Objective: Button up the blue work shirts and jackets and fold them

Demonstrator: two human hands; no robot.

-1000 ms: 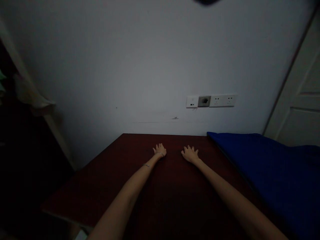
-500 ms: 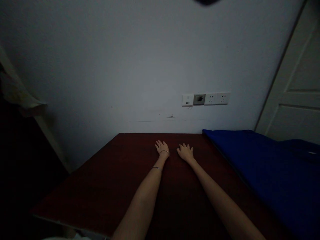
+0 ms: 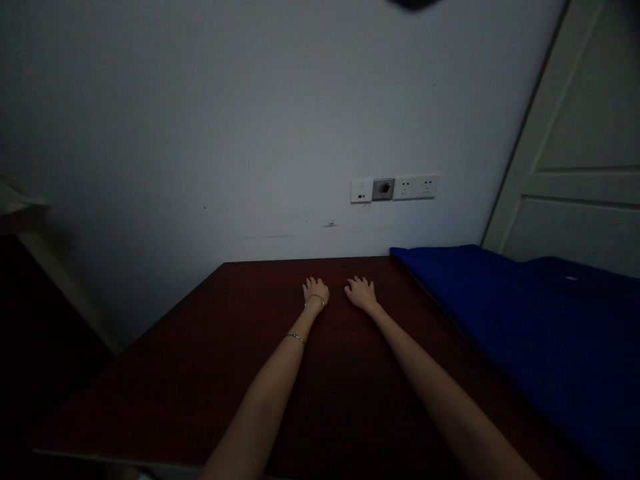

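Observation:
Both my arms reach forward over a dark red-brown table (image 3: 210, 347). My left hand (image 3: 315, 292) rests palm down on the tabletop near its far edge, fingers apart, with nothing in it. Two thin bracelets circle that arm, one at the wrist and one a bit up the forearm. A short gap to the right, my right hand (image 3: 361, 293) also lies palm down on the wood, its fingers spread and slightly bent. It holds nothing. The undersides of both hands are hidden.
A blue cloth (image 3: 500, 307) covers the table's right side. Behind stands a pale wall (image 3: 280, 133) with a row of sockets (image 3: 393, 189). A white panelled door (image 3: 575, 220) is at the right. Dark furniture (image 3: 45, 333) stands at the left.
The camera view has turned slightly to the right, so the wall and table sit further left. My left hand's fingers point more straight ahead; both hands remain on the table.

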